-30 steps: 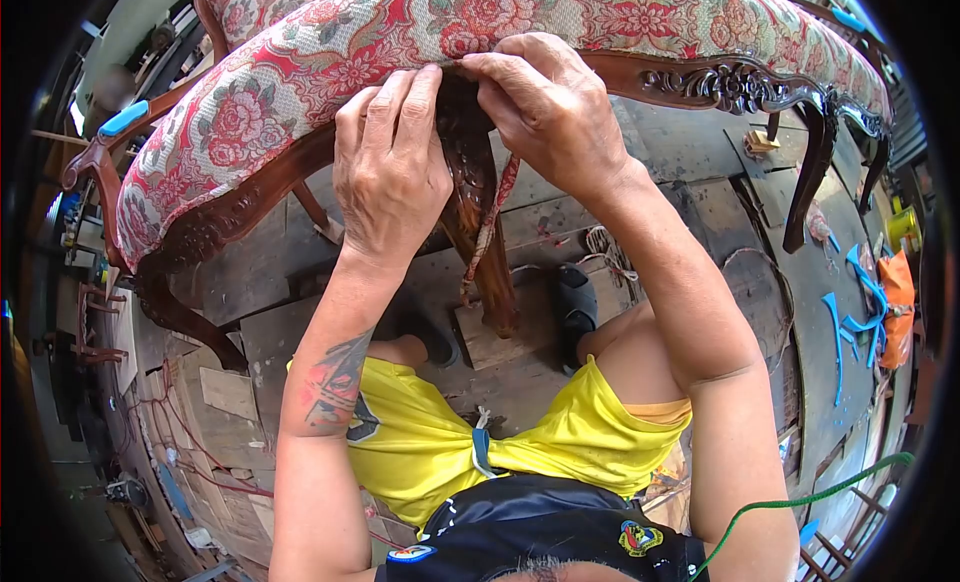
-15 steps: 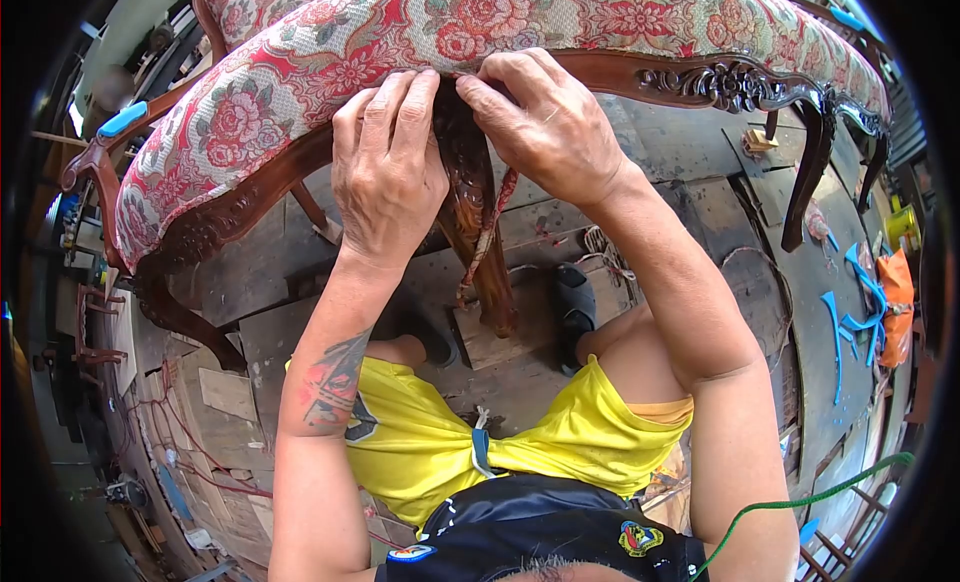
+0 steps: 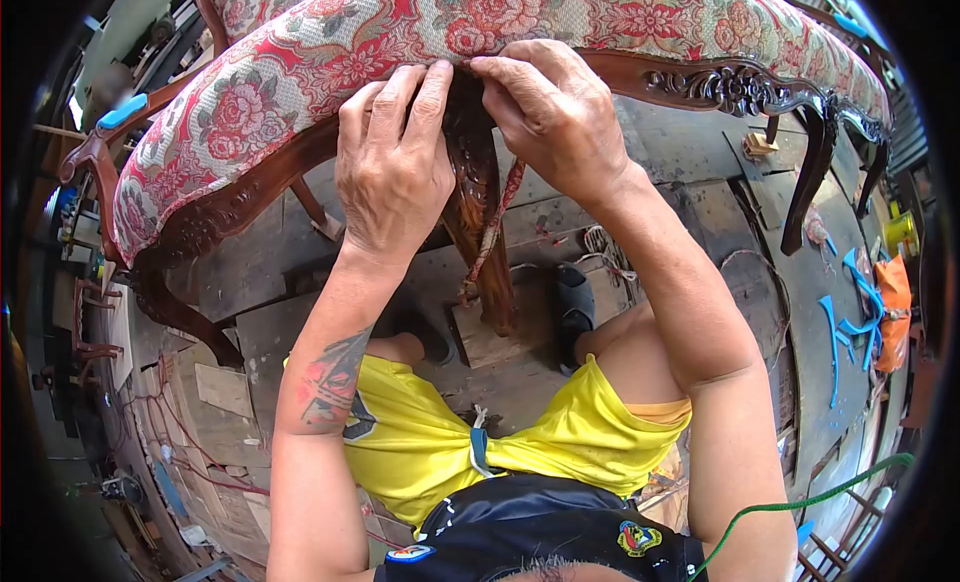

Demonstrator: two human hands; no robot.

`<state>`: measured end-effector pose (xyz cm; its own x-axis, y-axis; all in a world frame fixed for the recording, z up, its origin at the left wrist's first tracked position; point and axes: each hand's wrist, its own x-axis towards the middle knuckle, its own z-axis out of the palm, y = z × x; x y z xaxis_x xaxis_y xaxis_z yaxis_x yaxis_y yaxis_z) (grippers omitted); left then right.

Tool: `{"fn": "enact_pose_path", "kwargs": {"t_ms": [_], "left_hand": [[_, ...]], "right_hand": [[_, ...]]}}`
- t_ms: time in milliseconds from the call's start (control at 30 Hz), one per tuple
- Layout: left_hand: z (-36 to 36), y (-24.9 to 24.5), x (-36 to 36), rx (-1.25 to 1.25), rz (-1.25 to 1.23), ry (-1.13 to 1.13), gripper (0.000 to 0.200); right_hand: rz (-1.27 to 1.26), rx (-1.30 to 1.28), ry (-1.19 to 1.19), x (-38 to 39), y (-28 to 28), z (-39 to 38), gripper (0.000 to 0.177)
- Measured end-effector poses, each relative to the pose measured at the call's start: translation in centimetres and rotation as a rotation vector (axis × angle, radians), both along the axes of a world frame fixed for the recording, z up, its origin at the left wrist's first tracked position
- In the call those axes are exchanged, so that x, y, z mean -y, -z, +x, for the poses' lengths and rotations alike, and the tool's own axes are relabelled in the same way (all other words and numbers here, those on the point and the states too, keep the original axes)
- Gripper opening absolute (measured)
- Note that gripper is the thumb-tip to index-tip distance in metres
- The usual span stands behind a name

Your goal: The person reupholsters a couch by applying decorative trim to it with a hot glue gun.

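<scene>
A sofa seat covered in red-and-cream floral fabric (image 3: 350, 44) curves across the top of the view, above a carved brown wooden frame (image 3: 240, 187). My left hand (image 3: 395, 167) is bent at the fabric's lower edge, fingertips pressed there and thumb hidden. Close beside it, my right hand (image 3: 560, 117) pinches at the same edge, above the middle wooden leg (image 3: 480, 217). From beneath the right hand hangs a narrow red-and-beige trim strip (image 3: 497, 230). Both hands appear closed on this strip at the edge, though the fingers hide most of the grip.
The middle leg rests on a wooden board (image 3: 480, 350) between my feet. Blue strips (image 3: 862, 302) and an orange bag (image 3: 893, 312) lie at the right. A green cord (image 3: 800, 504) crosses the lower right. Another carved leg (image 3: 815, 172) stands to the right.
Both hands have shifted slightly; my left fingertips have risen and spread a little, and my right fingers have moved a bit right. The hanging strip has swung slightly right.
</scene>
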<state>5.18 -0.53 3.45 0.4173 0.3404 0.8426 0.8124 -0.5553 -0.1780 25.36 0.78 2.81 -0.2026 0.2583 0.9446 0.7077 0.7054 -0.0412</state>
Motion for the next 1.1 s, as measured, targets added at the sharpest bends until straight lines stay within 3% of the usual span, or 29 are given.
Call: {"fn": "enact_pose_path", "kwargs": {"t_ms": [600,1100], "left_hand": [[0.16,-0.38,0.38,-0.070,-0.015,-0.035,0.055],[0.58,-0.63,0.60,-0.094,-0.050,-0.021,0.056]], "right_hand": [[-0.009,0.123,0.101,0.75,0.16,-0.39,0.034],[-0.031,0.047,0.057,0.85,0.38,-0.61,0.036]]}}
